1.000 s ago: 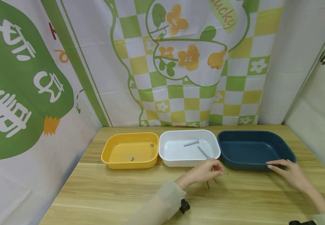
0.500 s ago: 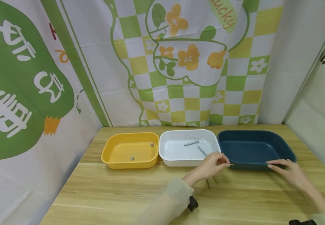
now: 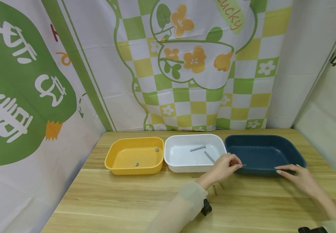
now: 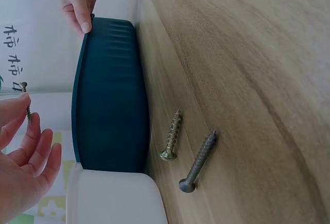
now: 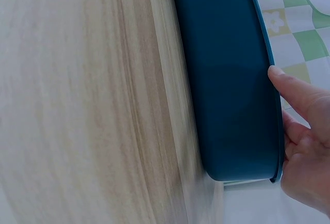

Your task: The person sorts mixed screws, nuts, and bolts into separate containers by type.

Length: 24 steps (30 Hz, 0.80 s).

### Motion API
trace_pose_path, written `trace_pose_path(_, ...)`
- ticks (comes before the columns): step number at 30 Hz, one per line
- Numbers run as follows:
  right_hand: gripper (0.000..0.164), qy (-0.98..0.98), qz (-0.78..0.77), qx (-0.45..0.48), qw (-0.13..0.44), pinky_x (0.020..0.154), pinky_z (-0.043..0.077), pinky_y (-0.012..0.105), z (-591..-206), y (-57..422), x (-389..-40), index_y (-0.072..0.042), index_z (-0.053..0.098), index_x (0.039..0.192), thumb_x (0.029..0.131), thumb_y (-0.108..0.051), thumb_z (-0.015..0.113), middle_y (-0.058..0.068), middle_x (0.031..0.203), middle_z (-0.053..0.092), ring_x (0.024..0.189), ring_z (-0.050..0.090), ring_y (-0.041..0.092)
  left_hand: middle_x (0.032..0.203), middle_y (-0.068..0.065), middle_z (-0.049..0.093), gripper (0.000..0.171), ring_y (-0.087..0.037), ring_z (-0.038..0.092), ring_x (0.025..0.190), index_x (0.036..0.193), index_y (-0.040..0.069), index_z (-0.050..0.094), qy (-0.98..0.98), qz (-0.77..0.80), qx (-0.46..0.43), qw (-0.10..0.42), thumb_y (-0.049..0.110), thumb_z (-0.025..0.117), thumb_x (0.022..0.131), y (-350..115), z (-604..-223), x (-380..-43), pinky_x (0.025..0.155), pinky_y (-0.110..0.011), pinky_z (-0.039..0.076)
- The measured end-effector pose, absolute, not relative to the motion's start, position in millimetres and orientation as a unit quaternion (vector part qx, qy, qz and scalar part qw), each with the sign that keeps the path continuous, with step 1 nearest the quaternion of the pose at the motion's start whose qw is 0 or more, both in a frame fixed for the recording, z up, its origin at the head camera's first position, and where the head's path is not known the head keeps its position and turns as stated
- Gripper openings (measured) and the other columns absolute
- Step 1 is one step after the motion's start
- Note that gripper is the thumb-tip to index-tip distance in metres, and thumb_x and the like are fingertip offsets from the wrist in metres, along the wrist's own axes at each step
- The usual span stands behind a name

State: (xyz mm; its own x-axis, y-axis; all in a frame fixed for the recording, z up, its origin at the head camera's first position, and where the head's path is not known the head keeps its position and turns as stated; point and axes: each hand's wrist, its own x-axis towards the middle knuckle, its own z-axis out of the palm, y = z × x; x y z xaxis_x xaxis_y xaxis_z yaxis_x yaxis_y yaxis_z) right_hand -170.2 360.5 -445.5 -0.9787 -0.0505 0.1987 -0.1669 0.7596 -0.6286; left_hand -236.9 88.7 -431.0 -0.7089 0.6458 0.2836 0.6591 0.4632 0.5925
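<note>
My left hand [image 3: 225,165] pinches a brass-coloured screw [image 4: 27,103] between thumb and finger, over the front left of the dark blue tray [image 3: 261,169]. In the head view just the end of that screw shows past the fingertips. My right hand [image 3: 299,179] grips the front rim of the same tray near its right corner, the thumb on the outside and fingers over the edge. On the table below my left hand lie more screws, two of them side by side: a brassy screw [image 4: 172,136] and a darker-looking screw [image 4: 199,162].
Left of the blue tray stands a white tray [image 3: 182,169] with two silver bolts [image 3: 198,148] in it. A yellow tray [image 3: 133,171] beside it holds two nuts [image 3: 136,164]. Another screw [image 3: 195,176] lies before the white tray. Printed curtains [image 3: 191,64] hang behind the table.
My left hand has moved right and up with the screw, from the table before the trays to the blue tray's front rim. The right hand keeps its place.
</note>
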Motion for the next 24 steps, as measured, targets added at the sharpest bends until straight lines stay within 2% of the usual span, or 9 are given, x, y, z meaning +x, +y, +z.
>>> trace_pose_path(8, 0.032, -0.934, 0.342, 0.055, 0.081, 0.075, 0.033, 0.053, -445, 360, -170, -0.002, 0.064, 0.103, 0.084, -0.028, 0.06, -0.026, 0.092, 0.047, 0.084, 0.025, -0.023, 0.076, 0.01, 0.049, 0.011, 0.002, 0.042, 0.07, 0.092, 0.017, 0.062, -0.859, -0.356, -0.367, 0.008, 0.024, 0.054, 0.088, 97, -435, -243, 0.061, -0.007, 0.034)
trace_pose_path(13, 0.032, -0.936, 0.337, 0.057, 0.085, 0.074, 0.035, 0.051, -446, 360, -170, -0.003, 0.064, 0.103, 0.084, -0.027, 0.06, -0.021, 0.093, 0.05, 0.082, 0.026, -0.023, 0.077, 0.01, 0.049, 0.011, 0.003, 0.042, 0.069, 0.093, 0.017, 0.062, -0.862, -0.356, -0.362, 0.017, 0.023, 0.054, 0.088, 102, -439, -247, 0.061, -0.006, 0.034)
trace_pose_path(17, 0.03, -0.93, 0.35, 0.063, 0.094, 0.077, 0.031, 0.056, -447, 360, -170, -0.003, 0.064, 0.102, 0.084, -0.026, 0.06, -0.029, 0.091, 0.047, 0.085, 0.027, -0.022, 0.075, 0.007, 0.05, 0.012, 0.002, 0.043, 0.067, 0.093, 0.014, 0.063, -0.861, -0.357, -0.362, 0.036, 0.022, 0.055, 0.088, 107, -442, -249, 0.06, -0.005, 0.032)
trace_pose_path(20, 0.031, -0.921, 0.37, 0.071, 0.096, 0.089, 0.021, 0.062, -448, 361, -170, 0.0, 0.063, 0.103, 0.085, -0.025, 0.059, -0.037, 0.09, 0.043, 0.109, 0.039, 0.001, 0.075, 0.007, 0.051, 0.012, 0.001, 0.042, 0.066, 0.091, 0.014, 0.064, -0.862, -0.355, -0.359, 0.05, 0.021, 0.056, 0.087, 110, -444, -249, 0.059, -0.005, 0.031)
trace_pose_path(22, 0.031, -0.917, 0.38, 0.076, 0.095, 0.094, 0.012, 0.062, -449, 362, -169, 0.001, 0.062, 0.104, 0.086, -0.024, 0.058, -0.039, 0.091, 0.042, 0.12, 0.035, 0.024, 0.074, 0.007, 0.051, 0.011, 0.001, 0.042, 0.066, 0.091, 0.014, 0.064, -0.863, -0.353, -0.357, 0.056, 0.022, 0.056, 0.087, 112, -444, -249, 0.058, -0.005, 0.03)
trace_pose_path(23, 0.031, -0.916, 0.381, 0.076, 0.094, 0.096, 0.01, 0.062, -449, 362, -169, 0.001, 0.062, 0.105, 0.086, -0.024, 0.057, -0.039, 0.091, 0.041, 0.12, 0.032, 0.034, 0.074, 0.007, 0.051, 0.011, 0.001, 0.042, 0.065, 0.091, 0.014, 0.064, -0.864, -0.351, -0.356, 0.058, 0.022, 0.056, 0.087, 112, -445, -249, 0.058, -0.005, 0.03)
trace_pose_path(24, 0.032, -0.916, 0.383, 0.077, 0.093, 0.096, 0.008, 0.061, -449, 362, -169, 0.001, 0.061, 0.105, 0.086, -0.024, 0.057, -0.039, 0.091, 0.041, 0.121, 0.031, 0.034, 0.074, 0.007, 0.052, 0.011, 0.002, 0.042, 0.065, 0.091, 0.014, 0.064, -0.865, -0.348, -0.355, 0.061, 0.022, 0.056, 0.087, 113, -445, -249, 0.058, -0.005, 0.03)
